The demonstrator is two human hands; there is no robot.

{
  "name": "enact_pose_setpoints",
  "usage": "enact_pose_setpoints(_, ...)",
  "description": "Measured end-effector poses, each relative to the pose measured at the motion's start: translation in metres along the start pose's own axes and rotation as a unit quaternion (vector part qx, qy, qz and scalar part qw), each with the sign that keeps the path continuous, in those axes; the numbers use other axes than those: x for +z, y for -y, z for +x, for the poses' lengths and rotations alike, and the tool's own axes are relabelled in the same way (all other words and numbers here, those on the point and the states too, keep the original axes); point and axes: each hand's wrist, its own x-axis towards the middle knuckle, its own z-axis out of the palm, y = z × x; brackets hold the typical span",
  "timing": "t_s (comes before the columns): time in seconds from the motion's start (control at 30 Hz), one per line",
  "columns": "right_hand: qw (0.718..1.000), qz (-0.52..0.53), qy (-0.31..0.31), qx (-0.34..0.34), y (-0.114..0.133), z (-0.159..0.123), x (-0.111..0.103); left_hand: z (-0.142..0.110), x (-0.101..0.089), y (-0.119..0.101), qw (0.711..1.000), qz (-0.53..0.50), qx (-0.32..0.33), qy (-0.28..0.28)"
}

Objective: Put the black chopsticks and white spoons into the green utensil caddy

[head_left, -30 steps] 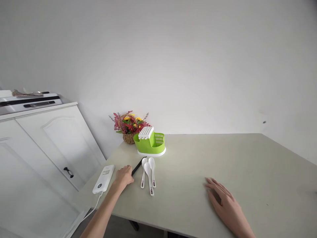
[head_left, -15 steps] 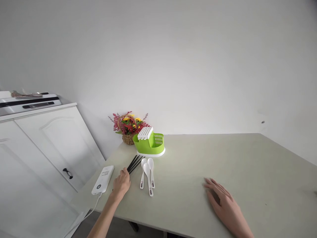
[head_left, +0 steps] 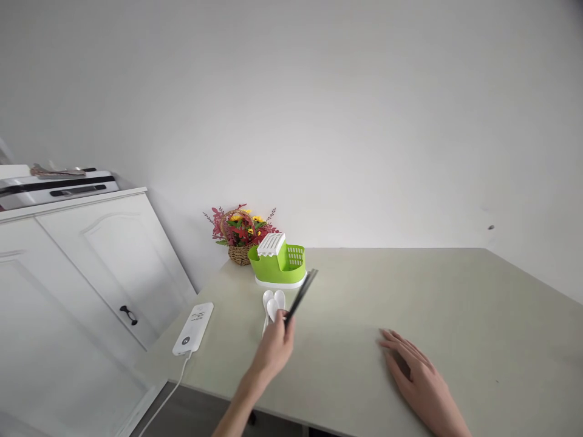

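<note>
My left hand (head_left: 274, 345) is closed around a bundle of black chopsticks (head_left: 301, 295), held at a slant with their far ends up and to the right. Partly behind that hand lie the white spoons (head_left: 272, 306); their bowls show, while most of the handles are hidden. Just beyond them stands a green cutlery holder (head_left: 277, 269) with a white slatted top and a white base. My right hand (head_left: 416, 370) rests on the table at the right, fingers stretched out, holding nothing.
A basket of artificial flowers (head_left: 239, 254) stands behind the holder, against the wall. On the left of the table (head_left: 350, 376) lies a white power bank (head_left: 194, 328) with its cable (head_left: 168, 397) running off the front edge. White cabinets (head_left: 113, 255) stand further left.
My left hand has lifted the chopsticks off the table and carried them right, across the spoons. The right hand stays in place. The view has shifted slightly.
</note>
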Motion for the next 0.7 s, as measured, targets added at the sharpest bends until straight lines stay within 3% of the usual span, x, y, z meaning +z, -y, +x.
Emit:
enact_pose_setpoints(0.13, 1.0, 0.0, 0.004, 0.01, 0.002, 0.0, -0.002, -0.006, 0.052, -0.042, 0.996, 0.022, 0.042, 0.077)
enact_pose_setpoints(0.3, 0.998, -0.025, 0.003, 0.053, 0.006, -0.001, -0.001, -0.007, 0.098, -0.065, 0.986, 0.146, 0.07, 0.043)
enact_pose_setpoints(0.4, 0.998, -0.048, 0.008, 0.026, 0.013, 0.001, 0.001, -0.009, 0.115, -0.068, 0.973, 0.206, 0.106, 0.014)
enact_pose_setpoints(0.57, 0.992, -0.083, 0.023, -0.092, 0.024, 0.009, 0.008, -0.019, 0.131, -0.073, 0.948, 0.276, 0.155, -0.013)
enact_pose_setpoints(0.7, 0.985, -0.106, 0.033, -0.134, 0.023, 0.012, 0.011, -0.022, 0.136, -0.088, 0.937, 0.302, 0.179, 0.003)
